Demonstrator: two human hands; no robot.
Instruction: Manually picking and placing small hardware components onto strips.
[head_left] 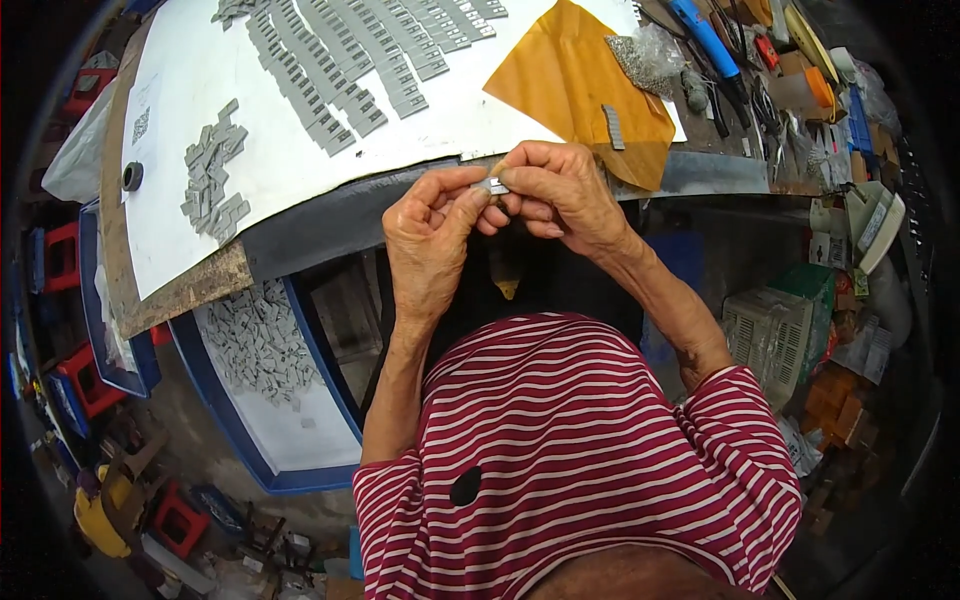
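A small grey rectangular part (491, 186) is pinched between my two hands, just over the near edge of the table. My left hand (432, 222) closes its thumb and index finger on the part's left side. From the right, my right hand (568, 197) grips it with thumb and fingertips. The fingers cover much of the part, so its finer shape is hidden. Beyond my hands, long rows of similar grey parts (395, 55) lie on the white sheet (300, 190). A loose heap of grey pieces (212, 172) sits on the sheet's left side.
An orange-brown paper (560, 70) carries a short grey strip (613, 127) and a clear bag of tiny parts (645, 62). Tools, including a blue-handled one (705, 35), crowd the right. A black ring (132, 177) lies at left. Below stands a blue tray (290, 480) of grey pieces.
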